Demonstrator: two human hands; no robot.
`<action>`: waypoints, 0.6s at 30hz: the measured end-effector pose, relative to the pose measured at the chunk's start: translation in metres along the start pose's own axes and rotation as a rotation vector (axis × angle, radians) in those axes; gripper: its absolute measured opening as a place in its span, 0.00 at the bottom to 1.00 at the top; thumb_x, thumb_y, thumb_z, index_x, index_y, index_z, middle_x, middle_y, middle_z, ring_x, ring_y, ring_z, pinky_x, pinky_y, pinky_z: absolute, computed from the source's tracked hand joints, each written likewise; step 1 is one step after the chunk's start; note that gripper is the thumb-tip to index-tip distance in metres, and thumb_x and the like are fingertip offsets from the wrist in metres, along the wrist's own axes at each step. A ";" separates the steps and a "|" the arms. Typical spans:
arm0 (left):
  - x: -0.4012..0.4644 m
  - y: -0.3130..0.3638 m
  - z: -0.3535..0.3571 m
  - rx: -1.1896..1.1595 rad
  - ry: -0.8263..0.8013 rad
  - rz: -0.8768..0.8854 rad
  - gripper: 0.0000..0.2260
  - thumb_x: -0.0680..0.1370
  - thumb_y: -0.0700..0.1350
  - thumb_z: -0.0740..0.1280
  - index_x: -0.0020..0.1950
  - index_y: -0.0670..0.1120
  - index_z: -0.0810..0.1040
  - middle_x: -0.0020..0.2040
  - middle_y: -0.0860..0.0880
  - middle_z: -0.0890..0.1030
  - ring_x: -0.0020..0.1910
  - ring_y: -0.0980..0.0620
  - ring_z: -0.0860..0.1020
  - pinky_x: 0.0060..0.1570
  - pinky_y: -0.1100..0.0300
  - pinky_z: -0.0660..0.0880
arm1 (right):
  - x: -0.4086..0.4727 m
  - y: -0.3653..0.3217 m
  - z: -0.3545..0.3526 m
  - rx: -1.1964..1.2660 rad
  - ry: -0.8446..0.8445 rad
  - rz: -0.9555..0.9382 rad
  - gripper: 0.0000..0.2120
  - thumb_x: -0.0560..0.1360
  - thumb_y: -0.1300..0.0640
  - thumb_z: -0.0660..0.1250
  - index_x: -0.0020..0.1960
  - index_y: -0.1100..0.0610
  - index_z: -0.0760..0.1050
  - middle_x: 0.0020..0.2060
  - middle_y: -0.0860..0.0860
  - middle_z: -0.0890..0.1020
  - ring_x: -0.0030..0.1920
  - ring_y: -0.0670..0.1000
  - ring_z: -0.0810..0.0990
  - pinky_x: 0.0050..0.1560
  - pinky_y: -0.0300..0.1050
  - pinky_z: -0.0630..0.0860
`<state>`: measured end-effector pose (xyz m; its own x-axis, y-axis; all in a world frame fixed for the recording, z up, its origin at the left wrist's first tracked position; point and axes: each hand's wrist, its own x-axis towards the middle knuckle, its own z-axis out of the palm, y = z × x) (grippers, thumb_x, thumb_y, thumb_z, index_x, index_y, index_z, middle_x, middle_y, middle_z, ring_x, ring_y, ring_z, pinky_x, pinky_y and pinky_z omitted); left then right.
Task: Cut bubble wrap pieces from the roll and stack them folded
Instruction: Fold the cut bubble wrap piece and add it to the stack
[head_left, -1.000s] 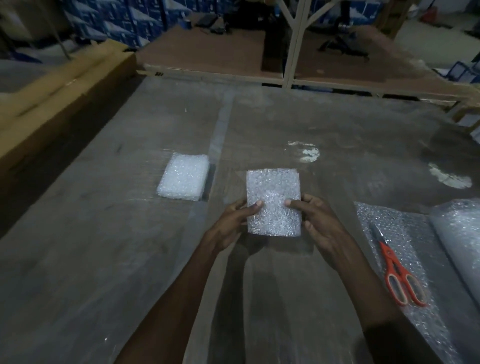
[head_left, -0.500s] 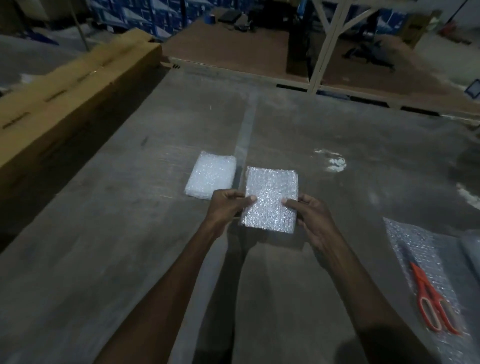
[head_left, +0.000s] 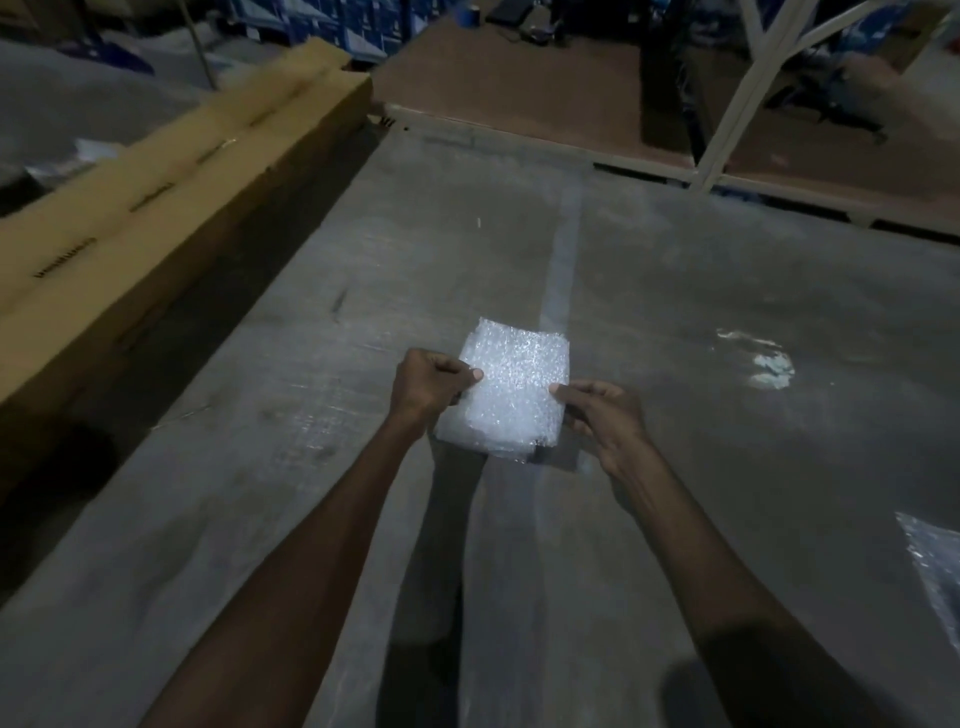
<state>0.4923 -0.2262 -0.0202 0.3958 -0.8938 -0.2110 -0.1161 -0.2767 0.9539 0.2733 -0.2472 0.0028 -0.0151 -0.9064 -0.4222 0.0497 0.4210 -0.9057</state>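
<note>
Bubble wrap piece pinched between both hands' fingers.

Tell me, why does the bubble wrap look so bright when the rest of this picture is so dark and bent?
Head view: the room is dim, so the folded bubble wrap piece, pinched by the left hand and right hand, catches the light and glares white; the arms cast dark shadows on the floor; the wide lens bows the cardboard box and softens the far shelving.
</note>
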 end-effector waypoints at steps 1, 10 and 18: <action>0.006 -0.002 -0.001 0.031 0.013 0.005 0.06 0.69 0.43 0.80 0.38 0.42 0.86 0.32 0.45 0.84 0.30 0.52 0.77 0.37 0.56 0.78 | 0.004 0.001 0.004 -0.009 0.016 -0.009 0.07 0.70 0.67 0.79 0.42 0.60 0.82 0.35 0.53 0.86 0.31 0.46 0.82 0.30 0.35 0.77; 0.013 -0.015 0.000 0.380 0.108 0.118 0.08 0.70 0.49 0.79 0.44 0.46 0.87 0.42 0.48 0.86 0.42 0.52 0.83 0.40 0.63 0.71 | 0.020 0.021 0.020 -0.194 0.120 -0.071 0.08 0.69 0.63 0.81 0.44 0.61 0.82 0.32 0.55 0.83 0.30 0.51 0.77 0.34 0.44 0.77; 0.001 -0.019 -0.004 0.565 0.139 0.541 0.18 0.78 0.47 0.71 0.66 0.42 0.78 0.62 0.42 0.79 0.58 0.43 0.78 0.55 0.48 0.78 | 0.014 0.016 0.024 -0.468 0.367 -0.656 0.05 0.73 0.58 0.75 0.48 0.57 0.84 0.40 0.51 0.84 0.37 0.48 0.81 0.43 0.46 0.79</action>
<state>0.4989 -0.2209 -0.0373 0.2580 -0.9133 0.3150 -0.7549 0.0129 0.6557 0.2974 -0.2545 -0.0166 -0.2208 -0.9356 0.2754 -0.4938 -0.1363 -0.8588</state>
